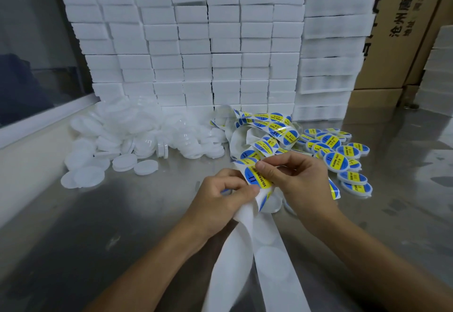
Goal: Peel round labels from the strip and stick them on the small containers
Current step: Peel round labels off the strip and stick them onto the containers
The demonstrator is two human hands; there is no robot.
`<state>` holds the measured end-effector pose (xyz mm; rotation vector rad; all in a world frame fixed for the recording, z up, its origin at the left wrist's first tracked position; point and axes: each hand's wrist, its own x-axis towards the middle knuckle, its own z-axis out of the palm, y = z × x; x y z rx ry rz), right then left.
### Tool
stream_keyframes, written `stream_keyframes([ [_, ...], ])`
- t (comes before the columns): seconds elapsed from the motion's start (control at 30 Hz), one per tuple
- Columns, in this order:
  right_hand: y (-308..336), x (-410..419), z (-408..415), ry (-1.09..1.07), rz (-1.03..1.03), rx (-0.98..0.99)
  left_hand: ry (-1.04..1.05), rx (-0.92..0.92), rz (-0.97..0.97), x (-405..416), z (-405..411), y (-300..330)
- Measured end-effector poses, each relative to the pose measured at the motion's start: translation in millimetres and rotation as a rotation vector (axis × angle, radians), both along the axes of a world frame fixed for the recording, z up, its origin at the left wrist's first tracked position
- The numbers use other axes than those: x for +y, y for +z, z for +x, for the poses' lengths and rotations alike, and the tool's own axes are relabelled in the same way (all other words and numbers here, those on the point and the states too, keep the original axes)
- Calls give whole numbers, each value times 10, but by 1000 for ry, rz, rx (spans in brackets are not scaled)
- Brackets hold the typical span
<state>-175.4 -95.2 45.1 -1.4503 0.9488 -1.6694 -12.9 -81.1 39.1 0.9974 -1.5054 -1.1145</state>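
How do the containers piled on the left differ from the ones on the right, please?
The left pile is plain white with no labels; the right pile shows blue and yellow round labels. The left pile is larger and heaped by the white blocks; the right one spreads flatter. Both are small round containers on the metal table.

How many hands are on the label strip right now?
2. The left hand pinches the strip from the left; the right hand pinches the label edge from the right, above the steel table.
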Motion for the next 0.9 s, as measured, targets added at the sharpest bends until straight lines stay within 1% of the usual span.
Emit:
stream_keyframes([
  [0.13,-3,15,10,-21,10,-9,39,-11,-25,-13,-20,-12],
  [0.2,15,43,14,-16,16,-13,46,38,-14,-16,-18,4],
  [0.37,62,107,36,81,18,3,93,135,35,-77,6,-22],
  [0.43,54,118,45,54,-25,88,103,146,52,-97,20,-30],
  [0.53,25,122,47,34,-108,304,106,146,63,-92,37,-21],
  [0.63,-17,99,28,2,-177,428,90,166,64,-85,29,-10],
  [0.73,-37,78,7,-54,-306,577,93,181,70,-74,19,-9],
  [0.9,-13,66,-26,-66,-392,710,108,179,86,-73,13,-16],
])
